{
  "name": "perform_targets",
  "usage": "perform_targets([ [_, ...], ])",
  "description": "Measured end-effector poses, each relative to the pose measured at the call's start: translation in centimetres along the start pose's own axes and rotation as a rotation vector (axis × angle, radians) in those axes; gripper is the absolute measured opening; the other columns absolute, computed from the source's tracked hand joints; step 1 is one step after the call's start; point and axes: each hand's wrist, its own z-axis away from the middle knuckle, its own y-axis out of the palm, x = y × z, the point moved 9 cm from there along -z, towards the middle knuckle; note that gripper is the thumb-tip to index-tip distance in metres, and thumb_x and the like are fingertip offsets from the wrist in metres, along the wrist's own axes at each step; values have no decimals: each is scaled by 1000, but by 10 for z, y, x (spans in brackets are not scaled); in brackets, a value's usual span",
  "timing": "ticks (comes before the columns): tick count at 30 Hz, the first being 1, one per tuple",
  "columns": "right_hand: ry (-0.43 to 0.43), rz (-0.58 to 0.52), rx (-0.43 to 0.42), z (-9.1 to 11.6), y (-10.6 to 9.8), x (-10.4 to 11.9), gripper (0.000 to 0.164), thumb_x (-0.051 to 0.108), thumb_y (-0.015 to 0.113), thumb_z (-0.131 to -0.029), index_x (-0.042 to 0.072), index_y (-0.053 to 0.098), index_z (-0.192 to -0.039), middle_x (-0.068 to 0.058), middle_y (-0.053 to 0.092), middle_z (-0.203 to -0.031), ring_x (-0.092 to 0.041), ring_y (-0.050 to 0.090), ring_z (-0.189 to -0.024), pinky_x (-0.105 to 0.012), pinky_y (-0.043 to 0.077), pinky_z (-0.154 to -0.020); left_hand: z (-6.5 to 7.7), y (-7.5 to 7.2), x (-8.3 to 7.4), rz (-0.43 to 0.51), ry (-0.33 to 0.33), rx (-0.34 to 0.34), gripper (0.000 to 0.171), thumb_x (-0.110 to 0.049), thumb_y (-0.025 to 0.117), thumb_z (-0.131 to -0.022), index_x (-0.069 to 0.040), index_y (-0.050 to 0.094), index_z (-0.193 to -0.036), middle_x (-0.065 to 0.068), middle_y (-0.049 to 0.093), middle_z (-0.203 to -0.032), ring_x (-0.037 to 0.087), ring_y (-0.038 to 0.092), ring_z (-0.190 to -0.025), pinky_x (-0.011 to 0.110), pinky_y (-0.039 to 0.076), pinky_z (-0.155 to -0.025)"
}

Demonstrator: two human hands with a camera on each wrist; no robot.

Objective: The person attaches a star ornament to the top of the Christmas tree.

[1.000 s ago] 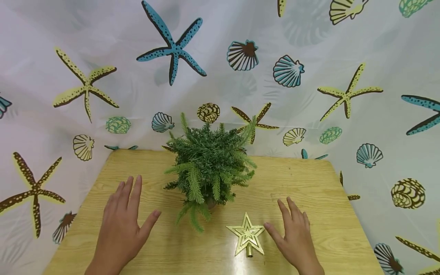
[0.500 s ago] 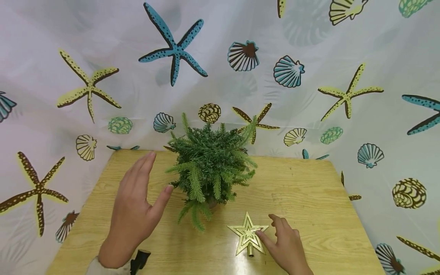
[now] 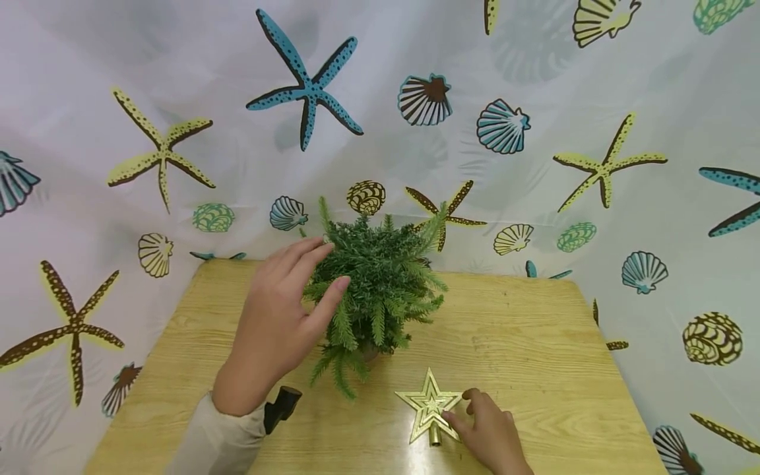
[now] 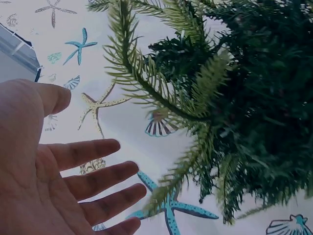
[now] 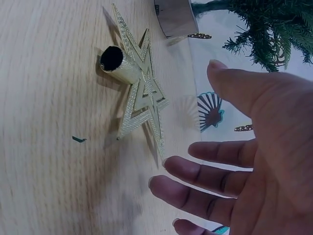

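Note:
A small artificial Christmas tree (image 3: 386, 284) with dark and lighter green sprigs stands upright on the wooden table. My left hand (image 3: 276, 316) is raised at its left side, thumb and fingers spread, the fingertips overlapping the outer sprigs in the head view. In the left wrist view that hand (image 4: 34, 181) holds nothing. A gold star tree topper (image 3: 432, 406) lies in front of the tree, its hollow socket (image 5: 126, 72) toward me. At the star's right side is my right hand (image 3: 489, 432), thumb tip over its edge in the head view. The right wrist view shows its fingers relaxed and apart.
The wooden table (image 3: 534, 343) reaches back to a white curtain (image 3: 368, 158) printed with starfish and shells. The tree's pot (image 5: 177, 18) is partly visible in the right wrist view. A tiny green scrap (image 5: 78, 139) lies near the star.
My left hand has risen and moved right, up to the tree's left side. My right hand has moved left to the star, its fingers bending a little. Tree and star stay put.

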Motion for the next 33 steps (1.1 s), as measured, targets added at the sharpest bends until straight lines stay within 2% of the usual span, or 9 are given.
perform_targets([
  [5,34,-14,2,-2,5,-5,54,47,75,-94,-1,67,-118,-7,70,-96,-23,69,-83,-59,49,-83,-17,14,-6,-24,4,58,46,-40,65,-102,-4,71,-130,14,66,-135,36,59,-127,56,37,-113],
  [11,97,-51,38,-3,16,-13,58,51,80,-88,0,66,-111,-5,66,-96,-23,66,-85,-52,47,-78,-34,31,-11,-163,59,120,47,-43,70,-99,-3,74,-123,16,71,-125,38,65,-116,58,44,-107],
  [16,114,-31,56,0,24,-15,59,51,85,-83,1,63,-106,-3,63,-93,-24,64,-82,-47,44,-75,-40,46,-10,-181,74,189,42,-41,78,-94,-6,77,-117,12,73,-120,34,68,-109,54,51,-98],
  [20,119,-21,50,-1,26,-16,57,50,87,-80,4,62,-102,-2,59,-90,-22,61,-79,-45,42,-74,-41,54,-8,-187,61,226,39,-39,80,-92,-9,78,-116,11,73,-119,33,68,-110,53,51,-98],
  [25,95,-8,33,-1,28,-12,55,51,88,-78,8,61,-97,0,58,-86,-18,59,-78,-46,41,-74,-39,60,-7,-195,46,232,38,-41,80,-92,-11,80,-115,9,74,-121,33,67,-114,56,48,-102],
  [28,85,-4,29,-1,30,-11,53,51,89,-77,9,60,-94,2,55,-82,-15,53,-72,-45,39,-72,-37,64,-5,-179,33,238,37,-40,80,-92,-13,80,-116,10,73,-124,32,66,-116,56,45,-106],
  [30,83,0,34,-2,32,-11,51,50,88,-78,11,59,-91,3,51,-79,-13,47,-69,-43,37,-71,-36,66,-3,-166,19,246,36,-41,80,-92,-14,80,-117,9,72,-125,31,65,-119,59,39,-111],
  [33,71,2,30,-3,34,-10,48,50,88,-77,14,57,-79,5,49,-76,-12,44,-67,-41,35,-69,-35,68,1,-142,-15,259,34,-41,79,-93,-17,80,-117,6,72,-127,29,65,-121,65,21,-120],
])
